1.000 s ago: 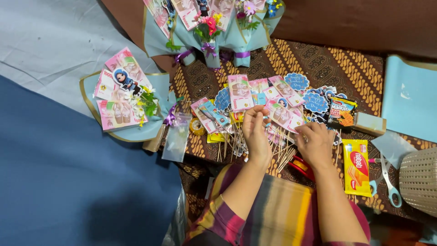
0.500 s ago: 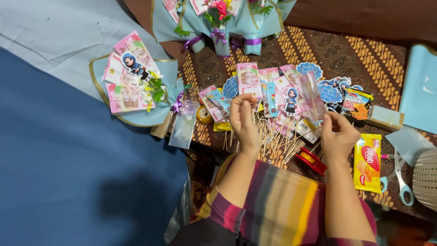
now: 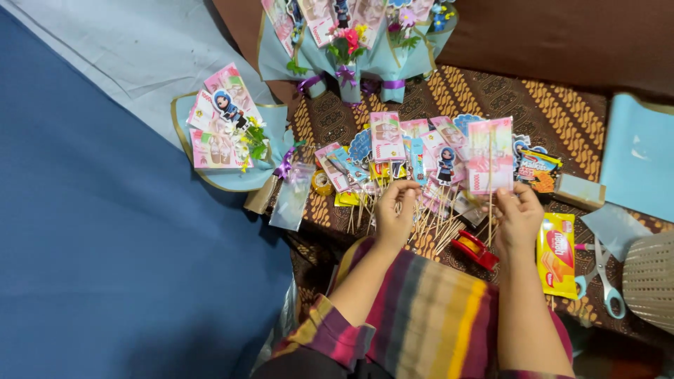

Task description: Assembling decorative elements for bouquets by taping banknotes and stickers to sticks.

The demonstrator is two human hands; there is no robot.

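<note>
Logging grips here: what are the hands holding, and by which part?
Right hand holds a pink banknote by its skewer, below the note. Left hand pinches a skewer near its top.

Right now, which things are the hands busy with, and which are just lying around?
In use:
right hand holding a pink note on a stick
left hand on the pile of stick toppers

Lying about:
scissors
yellow snack packet
red tape dispenser
finished bouquet
white basket
</note>
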